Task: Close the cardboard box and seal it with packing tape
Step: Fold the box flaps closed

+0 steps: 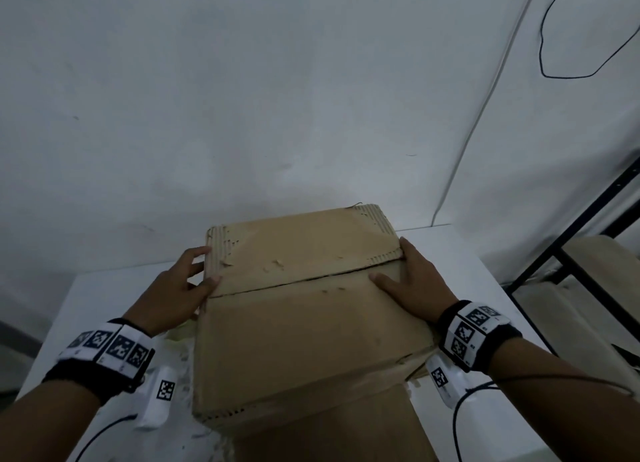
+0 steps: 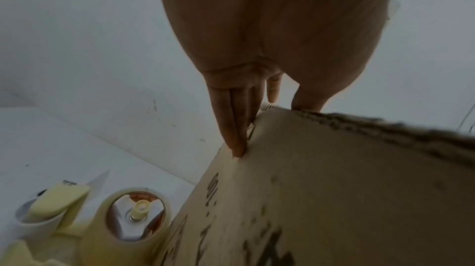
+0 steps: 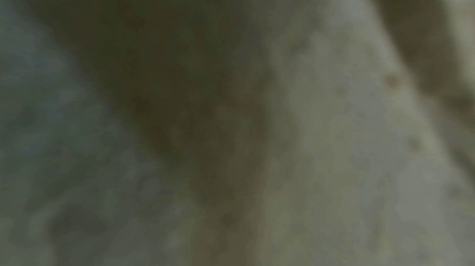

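Your left hand (image 1: 176,288) and right hand (image 1: 412,281) press flat, fingers straight, holding nothing, against the closed cardboard box (image 1: 304,309) on the tabletop (image 1: 90,306).

Matt brown corrugated cardboard box (image 1: 304,323), torn and rough at its edges; glossy cream plastic tape dispenser (image 2: 77,219).

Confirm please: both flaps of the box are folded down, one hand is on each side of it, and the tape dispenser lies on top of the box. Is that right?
Not quite. The flaps of the box are down, with the left hand and right hand at its sides. But the tape dispenser lies on the table beside the box, not on top; the left wrist view shows this.
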